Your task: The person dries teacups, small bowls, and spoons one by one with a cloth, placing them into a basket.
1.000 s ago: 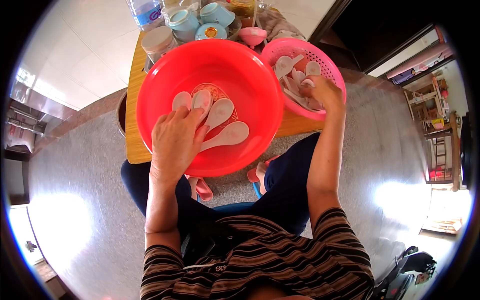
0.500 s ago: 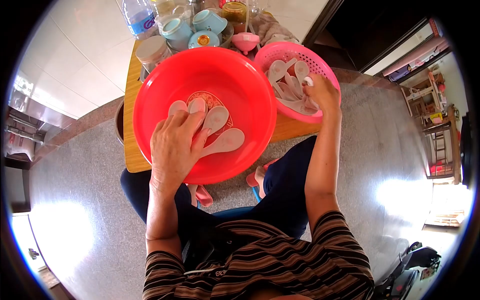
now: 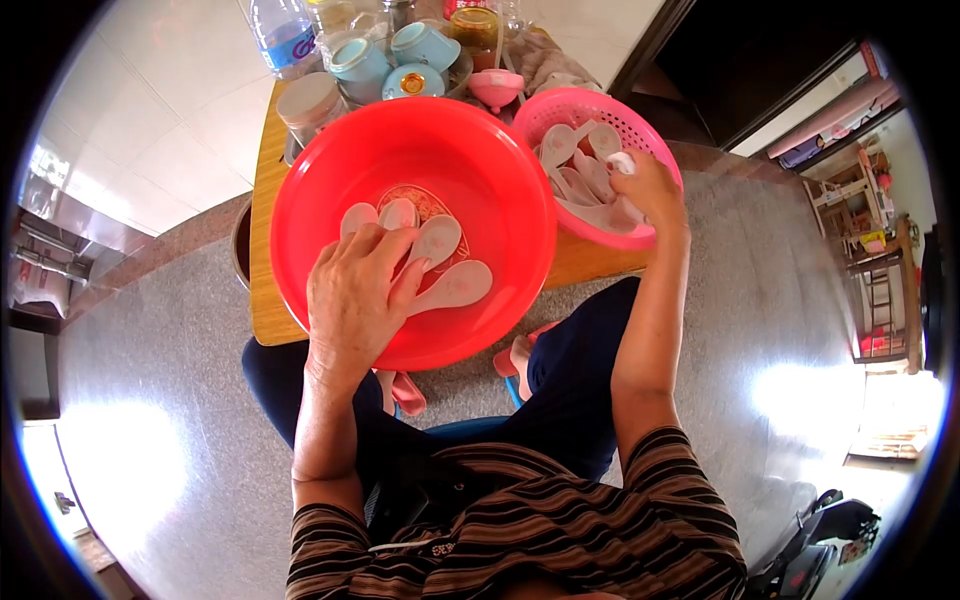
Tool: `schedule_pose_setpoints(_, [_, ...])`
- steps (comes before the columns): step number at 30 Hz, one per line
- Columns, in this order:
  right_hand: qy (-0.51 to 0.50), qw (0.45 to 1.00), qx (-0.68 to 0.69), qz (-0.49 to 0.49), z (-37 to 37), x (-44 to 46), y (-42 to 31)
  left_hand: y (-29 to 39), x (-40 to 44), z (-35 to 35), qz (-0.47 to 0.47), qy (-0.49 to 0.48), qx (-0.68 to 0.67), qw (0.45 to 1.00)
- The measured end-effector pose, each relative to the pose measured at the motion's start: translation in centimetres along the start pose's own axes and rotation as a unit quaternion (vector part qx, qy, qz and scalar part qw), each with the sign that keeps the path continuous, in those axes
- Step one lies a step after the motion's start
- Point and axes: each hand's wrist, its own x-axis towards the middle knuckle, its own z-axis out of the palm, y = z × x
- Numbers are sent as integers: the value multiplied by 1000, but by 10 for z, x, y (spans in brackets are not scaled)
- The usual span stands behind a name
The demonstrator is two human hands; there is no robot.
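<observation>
My left hand (image 3: 355, 285) reaches into a red basin (image 3: 290, 230). Its fingers curl over the handles of several white soup spoons (image 3: 438, 242), whose bowls fan out past my fingertips. The handle ends are hidden under my palm. My right hand (image 3: 652, 192) is over the right side of a pink colander (image 3: 660, 135), which holds a pile of similar spoons (image 3: 575, 185). Its fingers are closed on a bright white piece that looks like a spoon (image 3: 622, 162), mostly covered by my fingers.
The wooden table (image 3: 262, 290) carries both containers. Behind them crowd light-blue cups (image 3: 360, 65), a blue lidded piece (image 3: 413, 82), a jar (image 3: 308, 100), a plastic bottle (image 3: 285, 40) and a small pink item (image 3: 496, 88). My knees are under the table's near edge.
The whole view has shifted slightly. My right hand has moved a little within the colander, while my left hand keeps its place over the spoons.
</observation>
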Motion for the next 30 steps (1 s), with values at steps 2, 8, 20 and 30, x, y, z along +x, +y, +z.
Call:
schedule_pose_setpoints(2, [28, 999, 36, -3, -7, 3, 8, 1, 1, 0, -7, 10, -16, 1000])
schedule_pose_setpoints(8, [110, 984, 135, -44, -37, -24, -23, 5, 1, -3, -26, 42, -87, 995])
schedule_pose_setpoints(20, [-202, 788, 513, -274, 0, -136, -165, 25, -5, -5, -114, -44, -528, 841])
schedule_pose_setpoints(30, [-25, 797, 528, -292, 8, -125, -167, -8, -4, -20, -171, -77, -780, 597])
